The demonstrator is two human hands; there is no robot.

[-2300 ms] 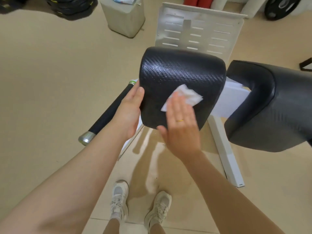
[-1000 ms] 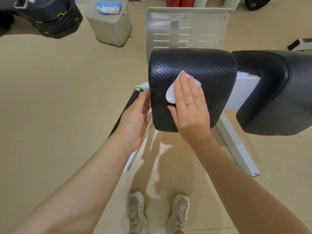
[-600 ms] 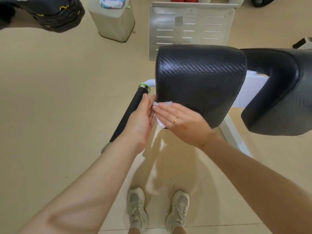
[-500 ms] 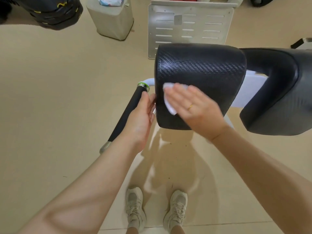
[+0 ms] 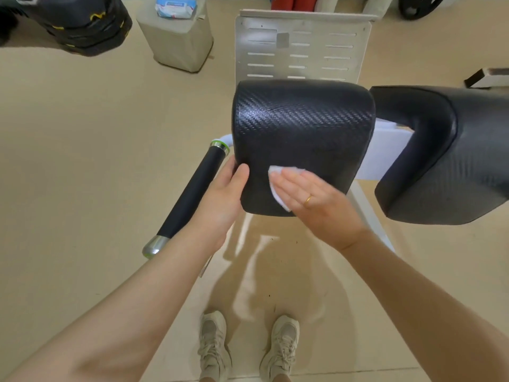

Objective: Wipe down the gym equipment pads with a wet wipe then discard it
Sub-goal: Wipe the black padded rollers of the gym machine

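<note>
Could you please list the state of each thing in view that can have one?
wet wipe: crumpled, pressed flat against the near pad.
near pad: upright, being wiped at its lower left.
right hand: open, fingers straight on the wipe.
left hand: thumb and fingers grip the pad's left edge.
wipes pack: lying on the grey bin.

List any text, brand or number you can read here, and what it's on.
None legible.
Wipes pack on the grey bin: blue and red print, too blurred to read.
Black bags: yellow markings, not readable.
Pad and white plate: no lettering visible.
</note>
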